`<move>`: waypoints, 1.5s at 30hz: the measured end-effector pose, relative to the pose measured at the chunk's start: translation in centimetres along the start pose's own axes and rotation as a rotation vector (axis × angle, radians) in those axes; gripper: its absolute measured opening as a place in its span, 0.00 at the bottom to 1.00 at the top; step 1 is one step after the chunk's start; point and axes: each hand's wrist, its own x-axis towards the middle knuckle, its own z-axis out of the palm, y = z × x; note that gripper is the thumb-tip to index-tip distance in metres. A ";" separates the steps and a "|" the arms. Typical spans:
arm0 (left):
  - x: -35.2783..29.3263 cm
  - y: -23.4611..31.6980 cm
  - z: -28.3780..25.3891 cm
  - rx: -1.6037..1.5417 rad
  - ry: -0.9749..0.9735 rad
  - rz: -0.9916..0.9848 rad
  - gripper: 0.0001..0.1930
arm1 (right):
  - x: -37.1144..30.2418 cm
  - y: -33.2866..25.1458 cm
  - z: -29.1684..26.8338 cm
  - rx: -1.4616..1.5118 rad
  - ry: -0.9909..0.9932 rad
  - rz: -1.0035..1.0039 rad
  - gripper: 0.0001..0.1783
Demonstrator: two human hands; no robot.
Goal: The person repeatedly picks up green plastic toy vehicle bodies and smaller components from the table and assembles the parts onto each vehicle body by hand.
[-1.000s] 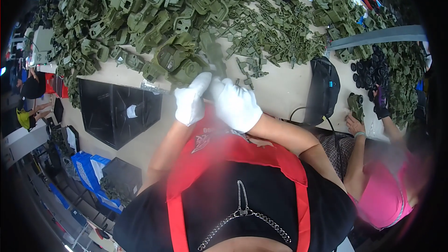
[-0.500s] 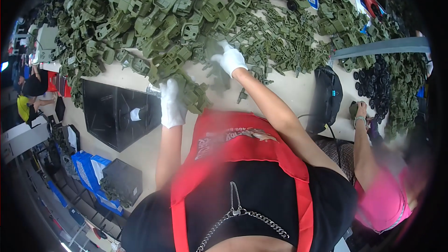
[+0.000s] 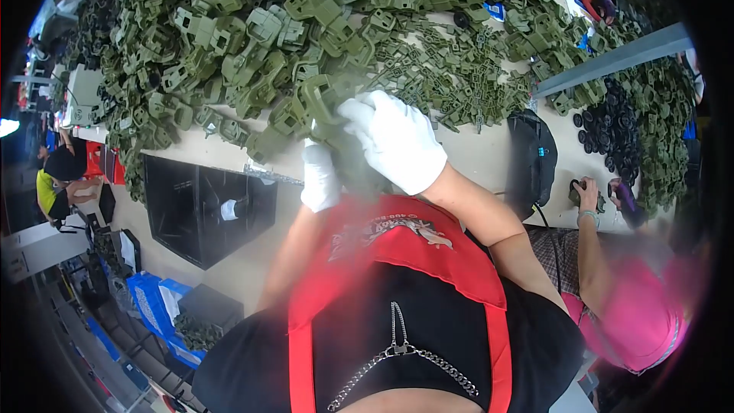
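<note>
Close in front of my apron, a green plastic toy vehicle body (image 3: 350, 154) is held up, smeared by motion. My left hand (image 3: 319, 177), in a white glove, grips it from its left side. Over its right side lies my right hand (image 3: 403, 141), also white-gloved, with fingers bent against it. Whether a smaller part sits between the right fingertips cannot be made out. Beyond both hands spreads a big heap of similar green vehicle bodies (image 3: 260, 27). Small green plastic parts (image 3: 466, 69) are scattered to the right of that heap.
A black tray-like panel (image 3: 206, 210) lies left of my hands. To the right stand a black rounded device (image 3: 533, 160) with a small lit display and a grey metal bar (image 3: 612, 61). Black wheels (image 3: 612, 126) are piled near a co-worker in pink (image 3: 631, 310), who handles a part.
My right hand has come back from the small parts to the vehicle body, nearer to me and beside my left hand. The left hand has shifted right with the body.
</note>
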 end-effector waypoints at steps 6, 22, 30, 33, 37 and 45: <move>-0.3 0.1 -1.8 0.132 -0.005 -0.047 0.52 | -0.5 -0.1 -1.7 0.034 -0.055 -0.126 0.18; 2.4 2.6 2.1 0.098 0.017 -0.083 0.24 | 1.8 2.4 1.3 0.481 0.172 0.157 0.19; 2.9 1.3 2.6 -0.142 0.079 0.059 0.23 | -3.5 1.9 0.1 1.256 -0.191 0.500 0.42; 2.5 0.6 2.6 -0.155 0.096 0.092 0.22 | -3.1 0.5 -0.1 1.328 0.062 0.565 0.38; -0.8 1.2 -2.0 1.010 -0.436 0.042 0.21 | -1.3 4.5 -3.6 0.808 -0.234 0.515 0.36; 1.3 8.5 3.1 0.847 -0.566 -0.461 0.40 | -1.5 2.8 -5.1 0.203 -0.514 -0.009 0.40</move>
